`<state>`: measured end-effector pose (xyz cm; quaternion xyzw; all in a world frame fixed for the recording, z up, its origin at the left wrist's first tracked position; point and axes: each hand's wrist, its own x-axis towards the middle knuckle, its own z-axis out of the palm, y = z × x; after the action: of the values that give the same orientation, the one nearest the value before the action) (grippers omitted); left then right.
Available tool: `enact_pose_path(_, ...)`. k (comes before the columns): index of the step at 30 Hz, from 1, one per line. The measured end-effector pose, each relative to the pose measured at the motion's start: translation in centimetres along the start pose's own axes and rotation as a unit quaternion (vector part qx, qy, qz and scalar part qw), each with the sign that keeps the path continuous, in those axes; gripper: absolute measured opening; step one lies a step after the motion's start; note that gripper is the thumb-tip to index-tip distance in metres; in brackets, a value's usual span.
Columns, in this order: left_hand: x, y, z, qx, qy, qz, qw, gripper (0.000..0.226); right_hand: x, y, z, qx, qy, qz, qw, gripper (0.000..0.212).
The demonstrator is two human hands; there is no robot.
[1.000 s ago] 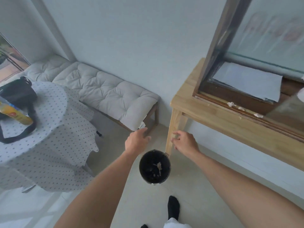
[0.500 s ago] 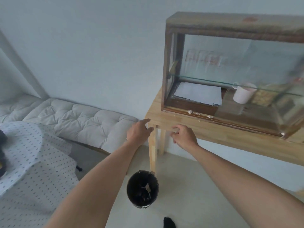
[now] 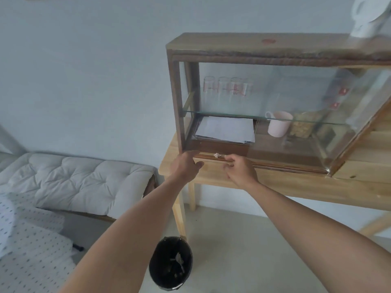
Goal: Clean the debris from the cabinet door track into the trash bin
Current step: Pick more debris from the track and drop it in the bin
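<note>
Both hands moved up from above the bin to the cabinet's bottom edge. Glass-fronted dark wood cabinet (image 3: 275, 56) sits on a light wooden table (image 3: 296, 187). One black round trash bin (image 3: 171, 263) on the near floor, scraps inside. Left hand (image 3: 186, 166) loosely open at the brown wooden door track (image 3: 275, 165). Right hand (image 3: 241, 169) has fingers curled, beside one white debris bit (image 3: 216, 155) on the track; grip unclear.

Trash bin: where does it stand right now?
The trash bin stands on the floor at bottom centre, beside the wooden table's leg, below both hands.
</note>
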<state>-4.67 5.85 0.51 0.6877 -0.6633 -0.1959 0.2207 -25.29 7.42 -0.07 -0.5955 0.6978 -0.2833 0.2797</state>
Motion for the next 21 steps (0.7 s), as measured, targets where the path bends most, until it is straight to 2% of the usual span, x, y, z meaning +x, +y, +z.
enact_pose_path(6, 2.3, 2.4, 2.1, 0.01, -0.013, 0.038, 0.999, 0.042, 2.0, 0.9, -0.3, 0.011, 0.011, 0.015, 1.0, 0.037)
enact_pose_path(14, 4.7, 3.5, 4.8, -0.006, -0.024, 0.025, 0.999, 0.043, 4.0, 1.7, 0.5, -0.012, -0.008, 0.02, 1.0, 0.048)
enact_pose_path(21, 4.8, 3.2, 5.9, -0.02, -0.024, 0.019, 0.999, 0.033, 4.3, 2.0, 1.3, 0.01, 0.015, 0.024, 1.0, 0.038)
